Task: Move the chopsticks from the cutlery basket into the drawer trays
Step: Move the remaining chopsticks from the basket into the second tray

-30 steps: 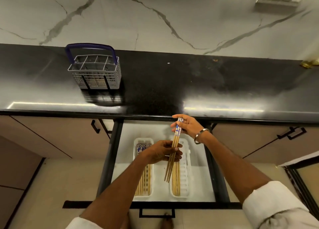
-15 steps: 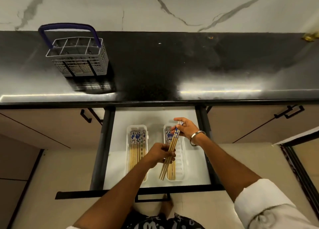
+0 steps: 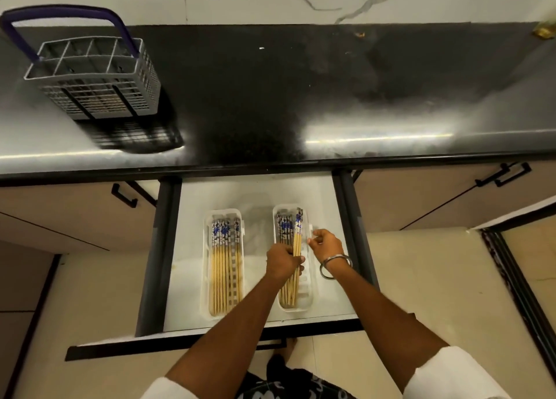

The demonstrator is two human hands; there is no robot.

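The open drawer (image 3: 192,248) holds two white trays. The left tray (image 3: 206,266) is filled with several wooden chopsticks (image 3: 224,263) with blue-and-white tops. Over the right tray (image 3: 307,296), my left hand (image 3: 282,263) grips a small bundle of chopsticks (image 3: 297,242), which lies along the tray on top of other chopsticks. My right hand (image 3: 326,243) hovers just right of the bundle, fingers loosely curled, holding nothing. The grey cutlery basket (image 3: 96,77) with a purple handle stands on the black counter at the far left; no chopsticks stand up from it.
The black countertop (image 3: 301,92) runs across the view above the drawer. Closed cabinet fronts with black handles (image 3: 502,174) flank the drawer. The drawer's front edge (image 3: 180,343) juts out toward me, over a beige floor. A small brass object (image 3: 543,31) sits at the counter's far right.
The bundle has dropped from a tilt above the drawer down into the right tray. My right hand has let go of its top end and moved slightly right.
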